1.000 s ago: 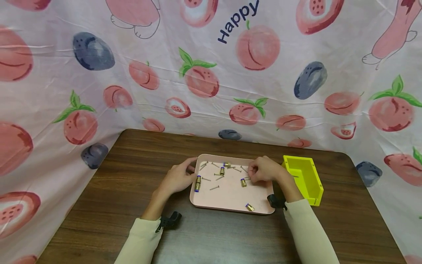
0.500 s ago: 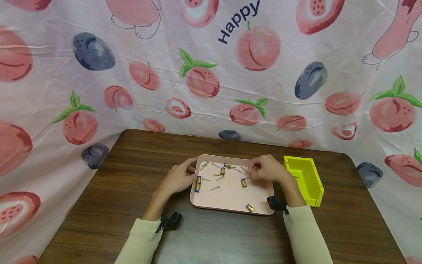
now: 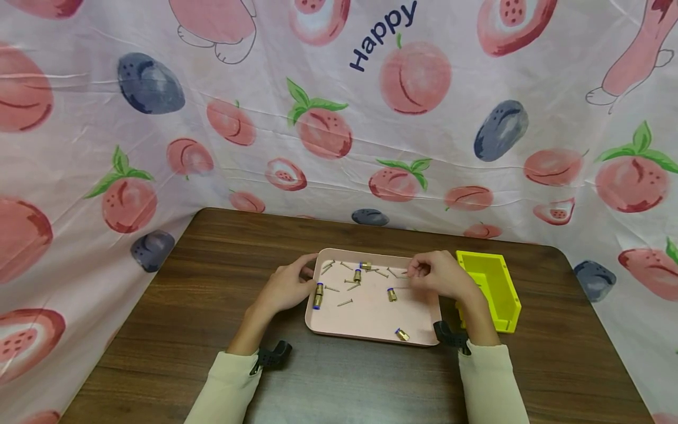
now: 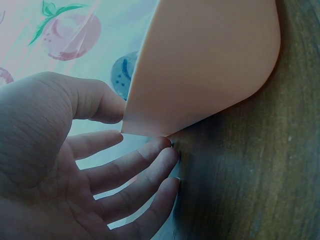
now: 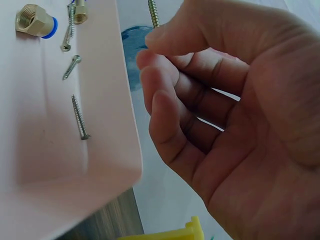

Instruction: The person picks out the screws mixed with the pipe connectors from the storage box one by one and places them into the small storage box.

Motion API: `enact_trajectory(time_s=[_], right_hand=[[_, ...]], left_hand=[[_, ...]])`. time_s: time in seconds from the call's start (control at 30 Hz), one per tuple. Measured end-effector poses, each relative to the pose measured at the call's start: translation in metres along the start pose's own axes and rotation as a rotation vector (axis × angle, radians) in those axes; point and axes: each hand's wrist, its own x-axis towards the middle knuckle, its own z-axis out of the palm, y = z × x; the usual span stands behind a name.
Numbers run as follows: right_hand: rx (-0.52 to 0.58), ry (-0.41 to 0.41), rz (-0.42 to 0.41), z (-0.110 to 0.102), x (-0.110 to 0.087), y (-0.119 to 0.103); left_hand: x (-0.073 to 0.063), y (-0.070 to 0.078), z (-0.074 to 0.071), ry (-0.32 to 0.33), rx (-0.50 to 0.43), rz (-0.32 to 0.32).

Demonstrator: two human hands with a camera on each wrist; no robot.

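Observation:
My right hand [image 3: 436, 274] is over the right side of a pale pink tray [image 3: 365, 318]. Between its thumb and fingertips it pinches a screw [image 5: 153, 12], whose threaded shank sticks out past the thumb. The left hand [image 3: 288, 285] is at the tray's left side; in the left wrist view its thumb meets the rim and its spread fingers lie against the outer wall. Several loose screws [image 3: 345, 302] lie scattered in the tray. Among them are several brass fittings [image 3: 392, 294] with blue rings, one fitting [image 3: 402, 334] near the front right corner.
A yellow bin [image 3: 511, 300] stands just right of the tray, partly covered by the right forearm, with a screw [image 3: 479, 285] inside. Both stand on a dark wooden table [image 3: 243, 235]. Behind hangs a fruit-printed cloth [image 3: 328, 194].
My right hand has lifted the screw off the tray floor and shifted a little right, toward the yellow bin. The left hand and the tray have stayed in place.

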Motion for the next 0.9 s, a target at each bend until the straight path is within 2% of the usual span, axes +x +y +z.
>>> enact_trajectory(time_s=[0.37,0.67,0.9], right_hand=[[0.062,0.046,0.008,-0.006,-0.014,0.002],[0.054,0.066,0.053,-0.014,-0.023,0.003],[0.068,0.095,0.051,-0.022,-0.028,0.007]], left_hand=[[0.0,-0.001,0.0,0.0,0.003,-0.005],[-0.001,0.001,0.0,0.005,-0.001,-0.007],[-0.002,0.004,-0.001,0.009,0.001,-0.009]])
